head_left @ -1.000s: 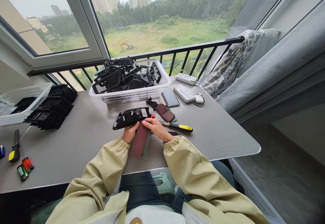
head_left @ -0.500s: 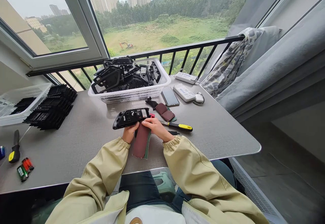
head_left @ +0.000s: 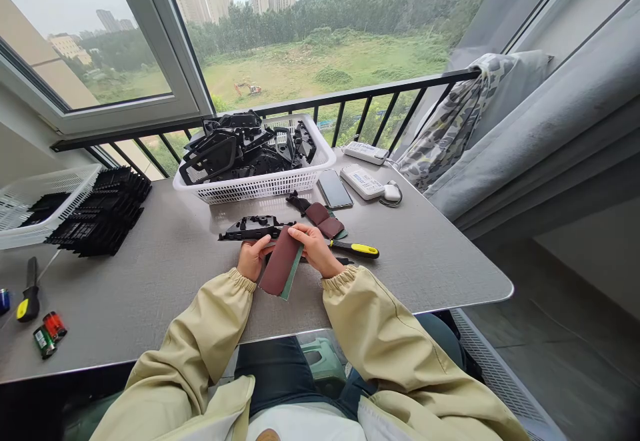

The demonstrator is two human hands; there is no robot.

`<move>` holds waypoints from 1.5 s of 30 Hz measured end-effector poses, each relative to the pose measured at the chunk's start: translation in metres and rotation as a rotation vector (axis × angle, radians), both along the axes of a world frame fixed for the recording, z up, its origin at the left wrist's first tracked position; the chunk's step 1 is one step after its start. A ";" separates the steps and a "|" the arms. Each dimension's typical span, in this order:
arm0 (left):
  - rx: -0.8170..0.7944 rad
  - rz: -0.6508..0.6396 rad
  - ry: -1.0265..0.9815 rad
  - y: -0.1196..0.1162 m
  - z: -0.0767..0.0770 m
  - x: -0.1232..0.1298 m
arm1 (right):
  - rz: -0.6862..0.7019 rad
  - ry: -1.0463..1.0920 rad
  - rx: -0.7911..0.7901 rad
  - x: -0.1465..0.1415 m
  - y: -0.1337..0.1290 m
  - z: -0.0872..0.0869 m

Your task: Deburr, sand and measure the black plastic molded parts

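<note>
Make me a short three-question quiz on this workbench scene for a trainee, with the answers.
1. Multiple choice: what do the left hand and the right hand hold between them? A) a smartphone B) a strip of dark red sandpaper C) a computer mouse
2. True or false: the yellow-and-black screwdriver lies on the table to the right of the right hand.
3. Short answer: what container holds the heap of black plastic parts?

Key: 1) B; 2) true; 3) a white plastic mesh basket
</note>
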State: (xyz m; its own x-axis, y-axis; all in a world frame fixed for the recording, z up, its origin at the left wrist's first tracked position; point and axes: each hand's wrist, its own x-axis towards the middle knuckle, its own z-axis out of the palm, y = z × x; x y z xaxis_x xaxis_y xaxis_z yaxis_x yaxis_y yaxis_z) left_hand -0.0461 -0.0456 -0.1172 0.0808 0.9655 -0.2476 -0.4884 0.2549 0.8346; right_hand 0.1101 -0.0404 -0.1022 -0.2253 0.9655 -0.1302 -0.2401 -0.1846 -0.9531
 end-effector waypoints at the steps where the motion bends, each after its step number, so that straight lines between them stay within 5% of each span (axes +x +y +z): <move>1: -0.003 0.003 0.000 0.000 -0.001 0.000 | 0.007 0.001 0.001 0.000 -0.001 0.000; 7: -0.027 -0.002 -0.064 0.006 -0.006 -0.002 | 0.058 -0.012 0.028 0.000 -0.004 -0.002; 18: -0.071 -0.146 -0.103 0.005 0.002 -0.007 | -0.085 0.030 0.065 0.002 0.001 0.002; 36: 0.144 -0.081 -0.046 -0.004 0.011 0.002 | 0.170 -0.170 0.139 0.003 -0.003 0.006; 45: 0.377 -0.083 0.332 -0.002 -0.008 -0.007 | 0.244 -0.166 0.073 0.002 -0.003 0.006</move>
